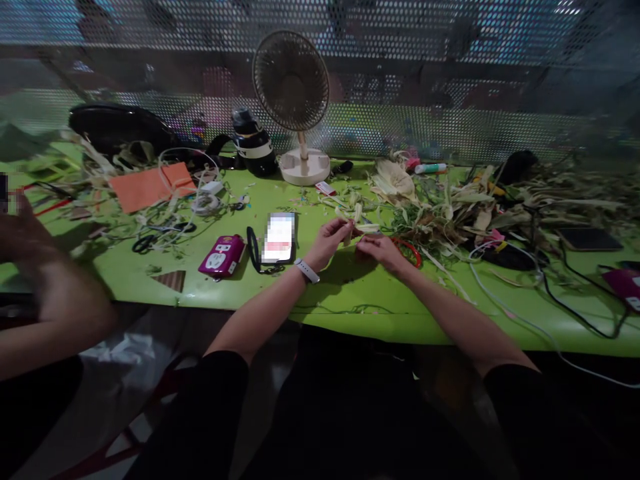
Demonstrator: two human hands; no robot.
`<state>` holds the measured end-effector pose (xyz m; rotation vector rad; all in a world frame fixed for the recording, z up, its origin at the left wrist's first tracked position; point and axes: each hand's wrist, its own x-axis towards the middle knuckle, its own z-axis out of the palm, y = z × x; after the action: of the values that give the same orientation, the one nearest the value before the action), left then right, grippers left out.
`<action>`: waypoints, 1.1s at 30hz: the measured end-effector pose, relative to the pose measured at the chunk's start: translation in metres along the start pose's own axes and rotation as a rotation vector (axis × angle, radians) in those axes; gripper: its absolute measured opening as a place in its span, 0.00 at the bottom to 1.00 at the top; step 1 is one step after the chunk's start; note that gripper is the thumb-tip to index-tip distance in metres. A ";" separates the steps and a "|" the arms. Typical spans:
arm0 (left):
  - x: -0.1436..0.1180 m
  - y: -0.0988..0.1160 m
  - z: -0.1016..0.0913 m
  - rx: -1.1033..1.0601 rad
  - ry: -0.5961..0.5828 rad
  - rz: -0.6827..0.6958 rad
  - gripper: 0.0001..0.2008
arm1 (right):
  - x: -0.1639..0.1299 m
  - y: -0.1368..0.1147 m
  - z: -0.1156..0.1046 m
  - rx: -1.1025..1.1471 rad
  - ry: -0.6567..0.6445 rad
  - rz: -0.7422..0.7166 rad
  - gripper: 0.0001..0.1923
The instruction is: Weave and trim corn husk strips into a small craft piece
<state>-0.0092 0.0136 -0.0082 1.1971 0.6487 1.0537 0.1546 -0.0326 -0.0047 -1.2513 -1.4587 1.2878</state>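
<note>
Fine strip work, by my read: left hand (pixel 331 241) pinches a pale strip (pixel 349 235) above the counter (pixel 320 297), grip of right hand (pixel 382 253) too dim to tell; next move calls for steadiness.

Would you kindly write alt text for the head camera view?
A person's left hand and right hand work close together over a green table; anything held is too small to identify. Dry leaves lie heaped to the right, a lit phone and purple box to the left, and a fan behind.
</note>
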 end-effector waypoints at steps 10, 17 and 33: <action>-0.004 0.005 0.001 0.110 -0.068 -0.098 0.19 | 0.006 0.004 -0.003 -0.004 0.094 -0.067 0.26; 0.004 -0.007 -0.001 0.319 0.022 0.104 0.11 | 0.007 0.009 0.002 -0.107 -0.042 -0.089 0.24; -0.002 0.018 -0.006 0.134 -0.035 -0.132 0.16 | -0.002 0.002 -0.022 -0.648 0.166 -0.612 0.16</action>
<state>-0.0203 0.0142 0.0071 1.2677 0.7696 0.8881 0.1762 -0.0301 -0.0037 -1.1141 -2.0022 0.2997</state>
